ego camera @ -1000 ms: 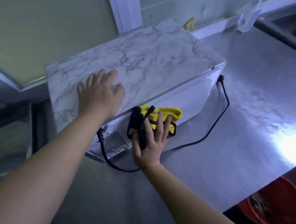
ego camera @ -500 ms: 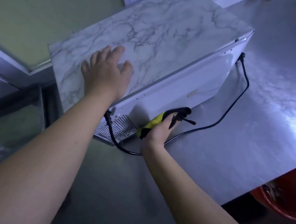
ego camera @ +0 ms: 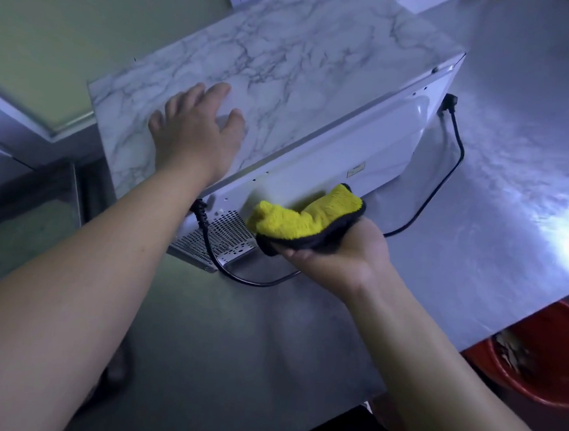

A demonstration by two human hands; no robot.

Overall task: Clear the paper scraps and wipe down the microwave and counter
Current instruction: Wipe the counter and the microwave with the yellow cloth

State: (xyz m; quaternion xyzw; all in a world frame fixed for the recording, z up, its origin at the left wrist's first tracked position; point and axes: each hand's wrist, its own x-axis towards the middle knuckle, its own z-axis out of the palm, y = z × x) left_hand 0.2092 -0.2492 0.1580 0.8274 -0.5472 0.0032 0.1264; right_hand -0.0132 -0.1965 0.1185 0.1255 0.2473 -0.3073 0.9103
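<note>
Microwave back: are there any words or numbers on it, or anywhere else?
Small pale sticker on the white back panel of the marble-topped microwave: too small and blurred to read.
Yellow and black cloth, shiny steel counter, red plastic bucket: no writing shows.

Microwave (ego camera: 286, 80) on counter (ego camera: 513, 197); bucket (ego camera: 542, 354) right, below.

No words, brands or numbers can be read. A small pale label (ego camera: 356, 171) sits on the white back of the microwave (ego camera: 314, 156), its print too blurred to read.
</note>
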